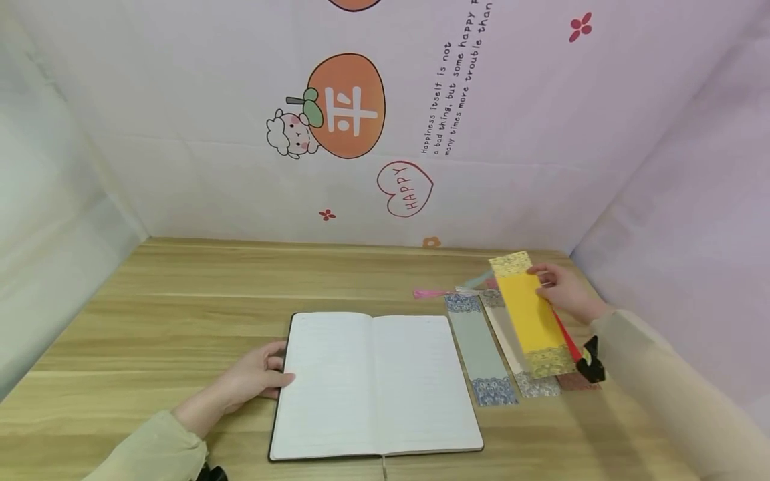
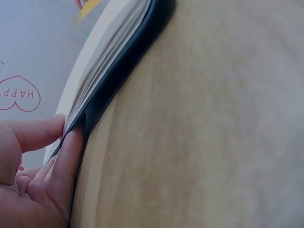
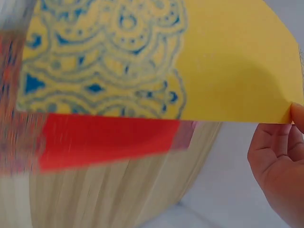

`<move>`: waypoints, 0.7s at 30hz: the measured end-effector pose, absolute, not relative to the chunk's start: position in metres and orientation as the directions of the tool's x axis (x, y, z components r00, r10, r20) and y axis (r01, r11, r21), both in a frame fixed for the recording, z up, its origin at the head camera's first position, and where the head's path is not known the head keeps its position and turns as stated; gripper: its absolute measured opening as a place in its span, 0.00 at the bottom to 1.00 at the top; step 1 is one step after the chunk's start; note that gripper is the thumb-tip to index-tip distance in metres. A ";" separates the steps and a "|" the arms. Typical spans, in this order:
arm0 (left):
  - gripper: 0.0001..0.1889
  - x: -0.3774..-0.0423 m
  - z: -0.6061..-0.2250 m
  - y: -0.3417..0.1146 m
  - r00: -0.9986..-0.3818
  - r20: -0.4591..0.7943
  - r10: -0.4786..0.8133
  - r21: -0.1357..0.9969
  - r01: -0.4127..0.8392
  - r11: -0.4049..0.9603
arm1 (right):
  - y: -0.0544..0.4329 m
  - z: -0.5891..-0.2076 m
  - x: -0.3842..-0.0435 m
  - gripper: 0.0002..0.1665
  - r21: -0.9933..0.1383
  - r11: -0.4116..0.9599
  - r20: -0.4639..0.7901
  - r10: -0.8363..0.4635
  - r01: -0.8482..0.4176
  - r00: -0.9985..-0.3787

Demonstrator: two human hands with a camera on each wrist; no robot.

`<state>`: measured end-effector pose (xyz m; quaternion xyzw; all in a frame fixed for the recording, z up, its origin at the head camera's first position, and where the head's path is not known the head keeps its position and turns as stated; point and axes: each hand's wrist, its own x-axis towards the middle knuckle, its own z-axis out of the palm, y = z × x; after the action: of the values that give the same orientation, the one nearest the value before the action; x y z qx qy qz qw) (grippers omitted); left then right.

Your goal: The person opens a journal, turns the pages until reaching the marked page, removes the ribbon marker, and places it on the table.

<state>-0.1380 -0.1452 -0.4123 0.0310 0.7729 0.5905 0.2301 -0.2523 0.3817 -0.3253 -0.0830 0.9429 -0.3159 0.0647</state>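
Note:
An open notebook with faintly lined white pages and a dark cover lies on the wooden table. My left hand pinches its left edge; in the left wrist view the thumb is on the pages and a finger is under the cover. Up off the table at the right, my right hand holds a yellow bookmark by its long edge between thumb and fingers. Patterned bands mark both ends of this bookmark. Below it shows a red bookmark, mostly hidden in the head view.
Beside the notebook's right edge lies a grey-green bookmark with blue patterned ends. A beige bookmark lies next to it, partly covered. A pink tassel lies behind them. Printed cloth walls stand behind and at both sides.

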 end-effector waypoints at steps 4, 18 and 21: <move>0.42 -0.138 -0.414 -0.145 -0.891 -0.324 0.317 0.925 -0.228 0.304 | 0.419 -0.328 -0.258 0.26 -0.576 0.811 -0.077 -0.179 -0.103 -0.981; 0.43 -0.141 -0.416 -0.144 -0.890 -0.298 0.345 0.939 -0.208 0.274 | 0.506 -0.355 -0.261 0.26 -0.502 0.863 -0.203 -0.054 0.056 -0.978; 0.42 -0.141 -0.415 -0.145 -0.890 -0.292 0.349 0.942 -0.206 0.265 | 0.512 -0.357 -0.264 0.26 -0.464 0.885 -0.201 -0.060 0.041 -0.978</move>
<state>-0.1406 -0.1447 -0.4154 0.0470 0.7614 0.6045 0.2294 -0.2644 0.5125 -0.3570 -0.0050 0.9650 -0.2401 0.1052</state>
